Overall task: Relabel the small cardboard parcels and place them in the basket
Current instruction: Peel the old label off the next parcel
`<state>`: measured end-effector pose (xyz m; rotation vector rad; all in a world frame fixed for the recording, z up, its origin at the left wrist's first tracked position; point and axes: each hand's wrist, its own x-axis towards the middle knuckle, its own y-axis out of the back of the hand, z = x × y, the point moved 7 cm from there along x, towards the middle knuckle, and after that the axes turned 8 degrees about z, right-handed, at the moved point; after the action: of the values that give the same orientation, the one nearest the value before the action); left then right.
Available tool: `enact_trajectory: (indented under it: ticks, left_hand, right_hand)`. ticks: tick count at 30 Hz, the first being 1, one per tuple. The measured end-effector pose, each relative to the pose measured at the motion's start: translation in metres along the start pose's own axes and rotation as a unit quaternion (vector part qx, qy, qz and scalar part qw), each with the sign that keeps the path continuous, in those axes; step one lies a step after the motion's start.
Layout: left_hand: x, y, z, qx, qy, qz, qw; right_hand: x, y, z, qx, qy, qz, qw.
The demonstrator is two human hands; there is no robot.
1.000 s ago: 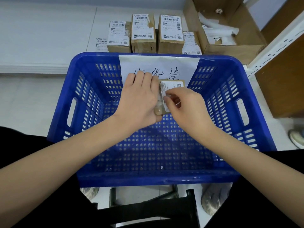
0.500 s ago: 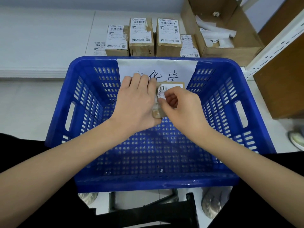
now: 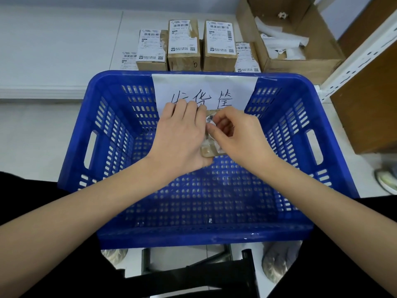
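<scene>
A small cardboard parcel (image 3: 208, 152) is held over the middle of the blue plastic basket (image 3: 305, 151). My left hand (image 3: 182, 134) grips it from the left, fingers curled over its far side. My right hand (image 3: 236, 136) pinches the curled white label (image 3: 211, 121) at the parcel's top, with its corner lifted off the cardboard. Both hands hide most of the parcel. Behind the basket stands a row of several labelled parcels (image 3: 183, 45).
A white paper sign (image 3: 204, 91) with handwriting hangs on the basket's far wall. An open cardboard box (image 3: 300, 61) with crumpled white paper sits at the back right. A white metal shelf post (image 3: 361, 50) and a brown panel stand on the right.
My right hand has peeled the label further up and left, so it now curls away from the parcel. The view shifted slightly.
</scene>
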<state>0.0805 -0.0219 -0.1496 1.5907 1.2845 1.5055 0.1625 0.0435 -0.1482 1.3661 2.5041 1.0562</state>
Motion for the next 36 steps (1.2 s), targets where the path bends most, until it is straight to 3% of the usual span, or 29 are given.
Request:
enact_trajectory:
  ticks: [9,18,20,25,36]
  left_hand:
    - [-0.001,0.005,0.000,-0.010,-0.007,0.000,1.000]
    - [0.000,0.004,0.006,0.016,-0.018,-0.022,0.999]
    - [0.001,0.003,0.003,0.000,-0.011,-0.031,0.999]
    - [-0.002,-0.004,0.002,-0.007,-0.002,-0.050,0.999]
    - [-0.001,-0.006,0.001,-0.049,0.000,-0.034,0.998]
  right_hand:
    - [0.000,0.002,0.015,0.091,-0.082,0.008,0.992]
    - [-0.004,0.001,0.005,0.137,-0.068,0.016,0.988]
    - [-0.006,-0.002,0.005,0.113,-0.074,0.022,0.991]
    - [-0.014,-0.010,0.001,-0.089,-0.016,-0.028,0.996]
    - [-0.007,-0.005,0.015,0.082,-0.099,-0.007,0.992]
